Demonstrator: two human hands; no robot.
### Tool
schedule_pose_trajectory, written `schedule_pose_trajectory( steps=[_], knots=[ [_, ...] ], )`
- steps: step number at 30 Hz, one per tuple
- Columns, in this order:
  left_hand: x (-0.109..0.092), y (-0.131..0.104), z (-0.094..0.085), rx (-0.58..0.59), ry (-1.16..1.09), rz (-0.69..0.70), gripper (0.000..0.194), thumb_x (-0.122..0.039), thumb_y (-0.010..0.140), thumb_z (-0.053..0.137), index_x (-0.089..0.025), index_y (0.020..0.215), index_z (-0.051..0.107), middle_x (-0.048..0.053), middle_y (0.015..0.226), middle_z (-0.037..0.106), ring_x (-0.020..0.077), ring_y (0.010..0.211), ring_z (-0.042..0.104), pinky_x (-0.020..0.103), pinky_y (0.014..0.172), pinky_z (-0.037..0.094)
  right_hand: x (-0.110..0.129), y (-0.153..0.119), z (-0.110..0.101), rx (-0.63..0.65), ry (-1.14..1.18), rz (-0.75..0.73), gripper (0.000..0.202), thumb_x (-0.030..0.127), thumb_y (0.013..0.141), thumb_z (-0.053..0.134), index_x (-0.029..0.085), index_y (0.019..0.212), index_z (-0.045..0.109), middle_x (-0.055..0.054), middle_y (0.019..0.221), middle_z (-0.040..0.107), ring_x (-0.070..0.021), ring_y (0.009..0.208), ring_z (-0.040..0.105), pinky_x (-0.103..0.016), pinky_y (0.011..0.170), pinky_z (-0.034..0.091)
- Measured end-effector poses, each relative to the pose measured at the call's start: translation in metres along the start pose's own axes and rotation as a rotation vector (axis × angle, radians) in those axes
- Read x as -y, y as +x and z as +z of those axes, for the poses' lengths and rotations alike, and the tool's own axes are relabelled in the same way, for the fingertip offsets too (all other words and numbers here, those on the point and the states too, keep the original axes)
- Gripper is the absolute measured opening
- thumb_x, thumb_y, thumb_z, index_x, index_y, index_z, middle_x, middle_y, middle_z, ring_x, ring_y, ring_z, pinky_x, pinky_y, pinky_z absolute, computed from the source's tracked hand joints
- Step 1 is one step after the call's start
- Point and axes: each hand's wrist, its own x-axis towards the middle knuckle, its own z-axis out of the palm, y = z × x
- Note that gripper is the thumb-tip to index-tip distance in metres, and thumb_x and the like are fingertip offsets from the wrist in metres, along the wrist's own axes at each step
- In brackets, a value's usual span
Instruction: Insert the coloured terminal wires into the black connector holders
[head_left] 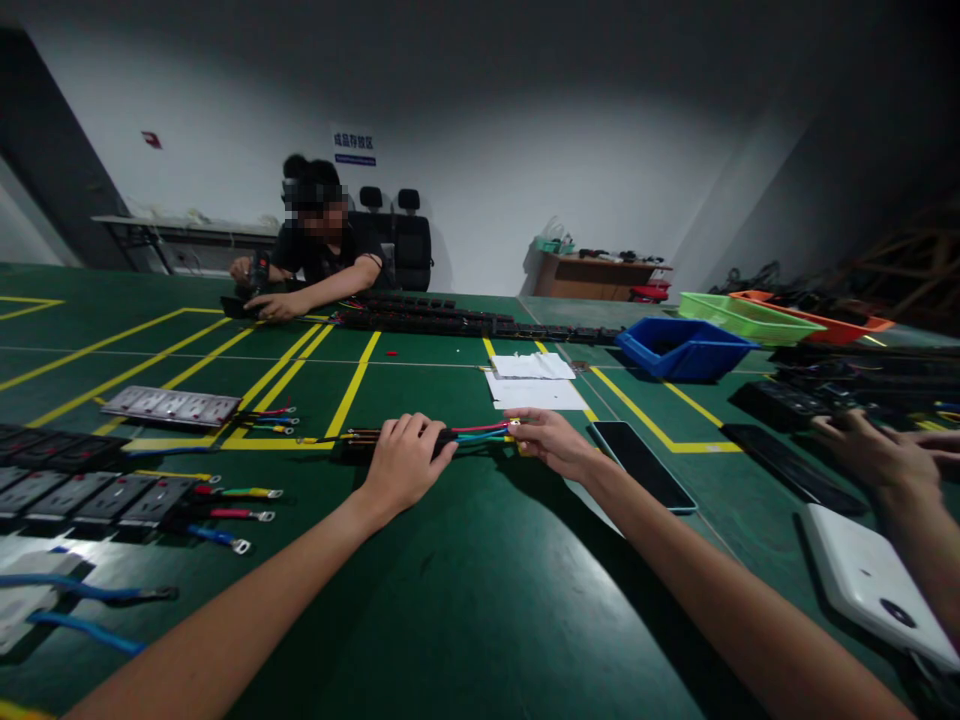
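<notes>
My left hand [409,460] is closed over a dark strip-shaped assembly [360,447], pressing it on the green table. Red, blue and green wires [480,434] run out of its right end. My right hand [551,440] pinches the far ends of these wires, where a bit of yellow shows; the fingers hide the tips. To the left lies a pale socket strip [172,405] with wires ending in ring terminals. Nearer on that side are black socket strips [120,500] with red, blue and yellow-green wires.
White papers [536,380] and a phone [641,465] lie right of my hands. Beyond stand a blue bin [684,348] and a green bin [750,318]. A co-worker [322,260] leans over the far side; another person's hands [877,450] work at right beside a white device [874,575].
</notes>
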Motion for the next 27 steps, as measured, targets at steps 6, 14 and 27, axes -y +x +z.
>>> schedule_pose_trajectory(
  steps=[6, 14, 27],
  knots=[
    [0.000, 0.000, 0.000, 0.012, -0.008, -0.007, 0.042, -0.047, 0.102, 0.037, -0.018, 0.117, 0.063, 0.010, 0.108, 0.064, 0.0259, 0.101, 0.057, 0.043, 0.088, 0.043, 0.009, -0.007, -0.005, 0.088, -0.234, 0.080, 0.027, 0.036, 0.080, 0.079, 0.014, 0.079, 0.065, -0.006, 0.083, 0.071, -0.0069, 0.062, 0.061, -0.013, 0.049, 0.048],
    [-0.002, 0.001, -0.002, 0.013, 0.010, -0.011, 0.041, -0.046, 0.102, 0.038, -0.018, 0.118, 0.063, 0.011, 0.109, 0.064, 0.0269, 0.102, 0.057, 0.044, 0.089, 0.042, 0.014, -0.010, -0.001, 0.076, -0.302, -0.021, 0.019, 0.026, 0.079, 0.076, 0.016, 0.093, 0.067, -0.003, 0.082, 0.069, -0.0082, 0.062, 0.062, -0.015, 0.049, 0.048],
    [-0.002, 0.001, -0.002, 0.017, 0.005, -0.011, 0.041, -0.046, 0.102, 0.039, -0.017, 0.118, 0.063, 0.010, 0.109, 0.064, 0.0261, 0.102, 0.057, 0.043, 0.089, 0.044, 0.001, -0.009, 0.026, -0.250, -0.192, -0.065, 0.020, 0.021, 0.079, 0.066, 0.021, 0.092, 0.051, 0.003, 0.058, 0.064, -0.0097, 0.040, 0.056, -0.014, 0.034, 0.039]
  ],
)
